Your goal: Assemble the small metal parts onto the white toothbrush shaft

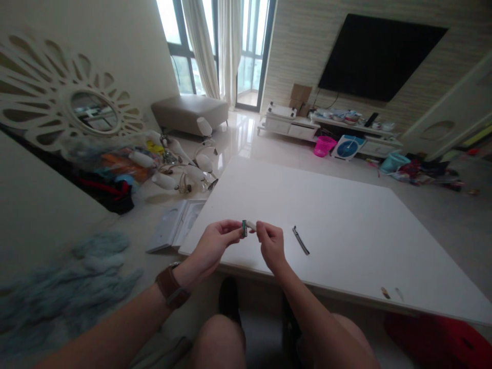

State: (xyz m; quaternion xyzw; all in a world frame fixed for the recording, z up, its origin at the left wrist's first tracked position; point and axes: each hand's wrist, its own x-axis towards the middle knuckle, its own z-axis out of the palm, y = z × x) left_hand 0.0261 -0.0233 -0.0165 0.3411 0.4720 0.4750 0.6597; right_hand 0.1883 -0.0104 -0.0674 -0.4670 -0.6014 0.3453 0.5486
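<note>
Above the front edge of the white table (307, 200), my left hand (215, 241) pinches a small dark razor head (244, 228) with a green strip, between thumb and fingertips. Close beside it, my right hand (271, 243) is closed around a small whitish piece (251, 225) that points at the razor head. Whether the two touch is hard to tell, and most of the whitish piece is hidden in the fingers. To the right, a slim dark and silver razor handle (301, 241) lies on the tabletop.
Two small items, one of them brown and black (385, 292), lie near the table's right front edge. An open white box (177, 225) is on the floor at the left, by a lamp with several white shades (184, 171). A red thing (438, 341) sits below the table.
</note>
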